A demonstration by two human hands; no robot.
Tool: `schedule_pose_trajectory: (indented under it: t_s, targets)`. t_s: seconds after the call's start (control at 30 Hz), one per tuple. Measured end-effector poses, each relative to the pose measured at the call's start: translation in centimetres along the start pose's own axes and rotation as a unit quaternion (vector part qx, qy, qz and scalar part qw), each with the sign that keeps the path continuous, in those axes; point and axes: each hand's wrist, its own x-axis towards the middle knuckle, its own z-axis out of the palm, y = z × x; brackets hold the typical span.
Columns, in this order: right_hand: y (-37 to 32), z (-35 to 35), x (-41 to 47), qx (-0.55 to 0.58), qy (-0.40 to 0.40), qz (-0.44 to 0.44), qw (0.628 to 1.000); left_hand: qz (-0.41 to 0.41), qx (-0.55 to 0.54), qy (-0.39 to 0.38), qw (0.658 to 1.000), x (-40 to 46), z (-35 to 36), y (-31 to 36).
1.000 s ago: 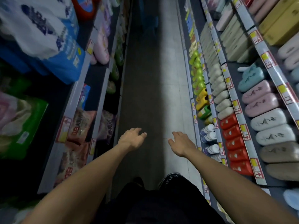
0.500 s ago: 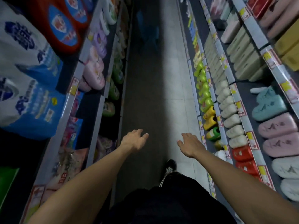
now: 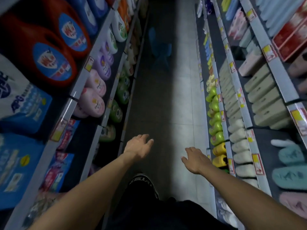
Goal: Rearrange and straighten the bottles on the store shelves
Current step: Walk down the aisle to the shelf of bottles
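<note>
Bottles are stocked on the shelves along both sides of a narrow aisle. On the right, a row of green bottles (image 3: 216, 117) is lined up along the front edge of the lowest shelf, with yellow bottles (image 3: 220, 154) at the near end of that row; on the shelf above, cream bottles (image 3: 239, 143) are ranged along its front edge, and further back tan bottles (image 3: 264, 100) are packed in rows. Teal bottles (image 3: 289, 165) are laid near the right edge of a higher shelf. On the left, pink bottles (image 3: 94, 97) and purple bottles (image 3: 103, 63) are set along the front edge of a middle shelf, with green bottles on the shelf below and large red jugs (image 3: 49, 52) on the shelf above. Blue refill pouches (image 3: 18, 165) are seen at the near left. The left hand (image 3: 138, 147) is held out over the aisle floor (image 3: 166, 100), its fingers relaxed and spread, nothing grasped. The right hand (image 3: 195, 159) is likewise extended with loose fingers, empty, just beside the yellow bottles but not touching them. A dark shoe (image 3: 144, 181) is visible on the floor between the two forearms, and a blue stool (image 3: 160, 48) is seen far down the aisle.
</note>
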Motion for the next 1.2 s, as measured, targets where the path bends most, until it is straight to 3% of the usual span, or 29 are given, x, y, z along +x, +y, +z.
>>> schedule_pose_trajectory:
  t_s: [0.7,0.97,1.2]
  targets:
    - [-10.7,-25.4,28.9,-0.137,0.015,-0.045,0.989,0.044,0.02,-0.031,0.998,32.2,-24.4,-2.8]
    - [-9.5,-30.9,36.6,-0.107,0.01,-0.027,0.994,0.052,0.058,-0.05,0.996,41.4,-29.0,0.1]
    - [-5.0,-37.6,44.7,-0.104,0.02,-0.044,0.993,0.079,0.131,-0.041,0.987,50.0,-33.2,6.5]
